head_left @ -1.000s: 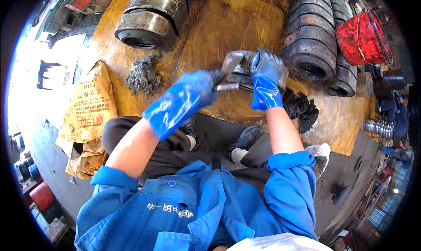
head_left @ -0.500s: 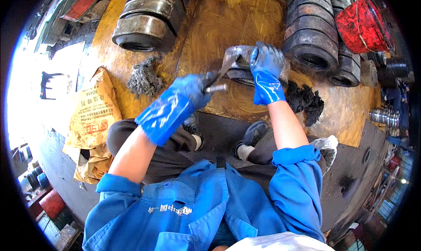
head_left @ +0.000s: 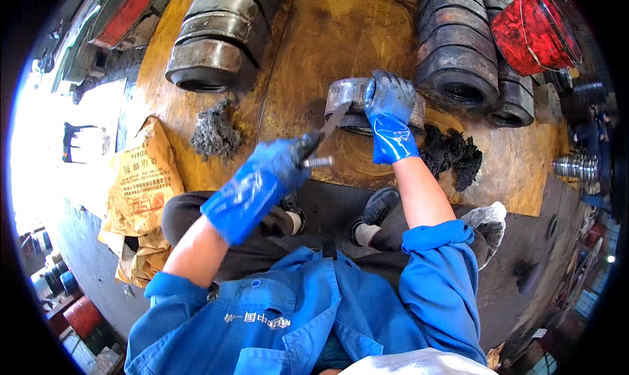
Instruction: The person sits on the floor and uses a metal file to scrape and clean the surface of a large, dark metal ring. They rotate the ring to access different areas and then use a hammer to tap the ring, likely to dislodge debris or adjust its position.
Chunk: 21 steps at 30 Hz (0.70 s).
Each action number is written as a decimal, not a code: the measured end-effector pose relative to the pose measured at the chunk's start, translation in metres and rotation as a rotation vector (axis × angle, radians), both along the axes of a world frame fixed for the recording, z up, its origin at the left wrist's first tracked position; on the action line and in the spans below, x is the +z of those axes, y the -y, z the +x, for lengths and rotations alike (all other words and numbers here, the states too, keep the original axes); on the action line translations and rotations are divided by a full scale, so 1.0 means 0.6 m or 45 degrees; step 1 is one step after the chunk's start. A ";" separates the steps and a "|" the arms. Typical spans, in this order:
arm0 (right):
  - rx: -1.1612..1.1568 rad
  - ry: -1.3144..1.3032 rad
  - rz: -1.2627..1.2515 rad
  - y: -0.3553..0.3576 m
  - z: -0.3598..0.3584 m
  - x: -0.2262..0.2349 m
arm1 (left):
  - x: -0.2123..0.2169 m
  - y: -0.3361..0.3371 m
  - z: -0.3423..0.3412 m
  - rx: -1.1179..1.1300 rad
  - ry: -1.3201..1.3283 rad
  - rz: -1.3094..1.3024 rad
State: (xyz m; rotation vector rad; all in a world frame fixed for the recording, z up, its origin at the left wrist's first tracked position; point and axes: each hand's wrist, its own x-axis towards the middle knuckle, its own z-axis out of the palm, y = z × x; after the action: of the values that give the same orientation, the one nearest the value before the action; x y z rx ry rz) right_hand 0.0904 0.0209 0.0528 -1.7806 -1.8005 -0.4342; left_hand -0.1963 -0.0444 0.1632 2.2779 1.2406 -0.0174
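My left hand (head_left: 282,162), in a stained blue rubber glove, is closed around a flat scraper-like metal blade (head_left: 335,121). The blade points up to the right, its tip at the near side of a thick metal ring (head_left: 342,94). A bright threaded bolt end (head_left: 320,162) juts from the same fist; whether it belongs to the blade is hidden. My right hand (head_left: 392,99), gloved alike, grips the ring's upper right part, fingers over the rim. The ring stands on the stained yellow-brown board (head_left: 314,40) in front of my feet.
Rows of similar rings lie at far left (head_left: 216,54) and far right (head_left: 458,67). Grey rags (head_left: 215,131) sit left of the ring, a blackened rag heap (head_left: 452,155) right of it. A red bucket (head_left: 534,31) stands far right, a yellow paper sack (head_left: 144,178) at left.
My left hand and the blade have moved slightly left and down. The ring and my right hand sit a little lower and further left in the picture; the whole view has shifted somewhat.
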 end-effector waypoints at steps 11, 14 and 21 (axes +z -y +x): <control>-0.040 -0.214 -0.149 -0.005 0.013 -0.013 | 0.062 -0.019 0.064 -0.125 -0.199 -0.033; -0.030 -0.287 -0.195 -0.004 0.006 0.008 | 0.080 -0.036 0.080 -0.050 -0.170 -0.050; 0.008 -0.533 -0.151 0.002 0.030 -0.013 | 0.069 -0.004 0.086 -0.171 -0.183 0.010</control>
State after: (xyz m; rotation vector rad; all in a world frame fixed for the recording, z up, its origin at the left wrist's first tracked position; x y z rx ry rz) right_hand 0.1083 0.0200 0.0452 -1.7833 -1.5591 0.0516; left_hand -0.1448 -0.0421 0.2044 2.3982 1.1572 -0.2295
